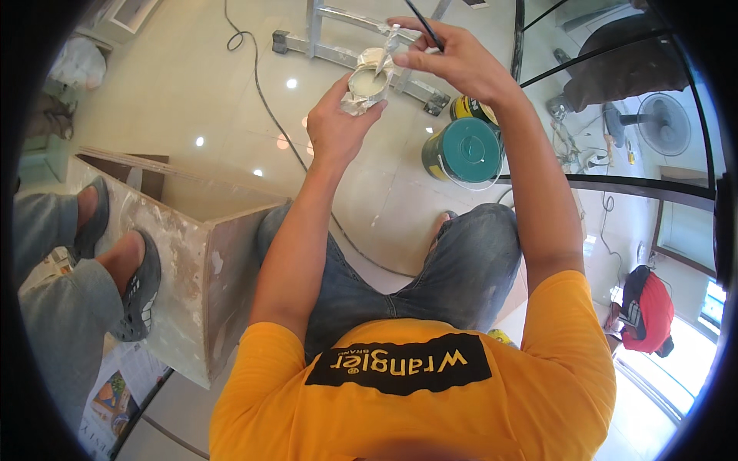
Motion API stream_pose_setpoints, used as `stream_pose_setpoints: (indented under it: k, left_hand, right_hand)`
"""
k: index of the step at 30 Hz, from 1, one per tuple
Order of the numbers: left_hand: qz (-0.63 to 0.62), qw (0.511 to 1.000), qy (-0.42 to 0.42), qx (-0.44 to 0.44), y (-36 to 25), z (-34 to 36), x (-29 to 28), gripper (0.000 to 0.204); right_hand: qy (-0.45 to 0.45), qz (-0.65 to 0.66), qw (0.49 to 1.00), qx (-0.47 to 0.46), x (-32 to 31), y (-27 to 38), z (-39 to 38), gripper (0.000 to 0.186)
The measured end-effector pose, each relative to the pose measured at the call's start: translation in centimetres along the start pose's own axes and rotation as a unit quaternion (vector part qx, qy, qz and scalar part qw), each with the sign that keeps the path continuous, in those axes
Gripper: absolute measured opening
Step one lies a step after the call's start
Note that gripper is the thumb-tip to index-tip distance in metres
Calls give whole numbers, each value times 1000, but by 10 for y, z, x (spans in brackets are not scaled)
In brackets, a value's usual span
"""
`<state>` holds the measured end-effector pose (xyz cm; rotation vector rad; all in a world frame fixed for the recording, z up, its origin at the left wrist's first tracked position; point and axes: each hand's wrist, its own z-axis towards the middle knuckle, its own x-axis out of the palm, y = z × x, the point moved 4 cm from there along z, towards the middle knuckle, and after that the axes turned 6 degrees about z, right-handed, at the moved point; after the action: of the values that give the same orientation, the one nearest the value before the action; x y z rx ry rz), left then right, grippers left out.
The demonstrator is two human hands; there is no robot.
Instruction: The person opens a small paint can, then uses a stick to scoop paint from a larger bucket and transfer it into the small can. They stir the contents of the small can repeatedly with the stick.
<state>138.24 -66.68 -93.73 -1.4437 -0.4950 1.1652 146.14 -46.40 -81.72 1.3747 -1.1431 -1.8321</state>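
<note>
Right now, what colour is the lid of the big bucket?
The lid is teal green, best seen in the head view.

head cam, left of a worn fisheye pair | looks from above wearer's yellow shirt (265, 392), steeply down and forward over wearer's jeans (473, 257) to the floor (181, 100) | shirt nearest, left forearm (306, 227) and right forearm (542, 180) mid-range, floor farther | upright, unmirrored; very wide, straight edges bowed, dark rounded rim
</note>
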Motion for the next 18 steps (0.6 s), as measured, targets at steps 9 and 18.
stream_pose_setpoints:
  k: [9,18]
  left_hand:
    - [39,999,-22,15,-8,0,-18,66]
    - [47,997,-23,54,-7,1,-8,67]
  right_hand:
    - [8,-118,993,22,33,40,13,47]
    - [-67,-140,988,-10,29,53,-11,37]
